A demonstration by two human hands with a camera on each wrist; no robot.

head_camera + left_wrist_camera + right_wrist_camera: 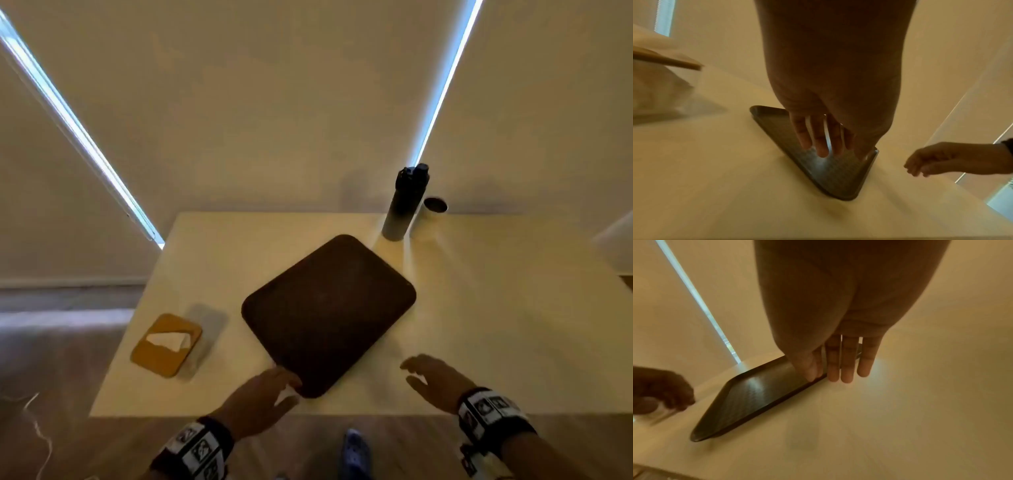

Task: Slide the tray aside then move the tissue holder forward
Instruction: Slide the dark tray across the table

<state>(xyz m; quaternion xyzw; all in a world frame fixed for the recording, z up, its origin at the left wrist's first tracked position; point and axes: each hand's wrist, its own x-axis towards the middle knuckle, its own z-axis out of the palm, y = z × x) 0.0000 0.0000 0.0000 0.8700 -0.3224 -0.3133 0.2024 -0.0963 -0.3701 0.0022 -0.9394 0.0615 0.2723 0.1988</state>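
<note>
A dark brown tray [329, 315] lies skewed in the middle of the pale table [496, 308]. Left of it stands the tissue holder [166, 344], with a wooden lid and a white tissue poking out. My left hand [291, 389] reaches to the tray's near corner with straight fingers; whether it touches I cannot tell. In the left wrist view these fingers [822, 146] hover over the tray [830, 175], with the tissue holder [663, 78] blurred at far left. My right hand [411, 371] hangs open over bare table right of the tray, its fingers [846, 366] straight beside the tray's edge [756, 395].
A dark bottle [406, 202] and a white cup [431, 212] stand at the table's far edge, behind the tray. The tissue holder sits close to the table's left edge. A blue shoe [354, 452] and a cable [37, 428] are on the floor.
</note>
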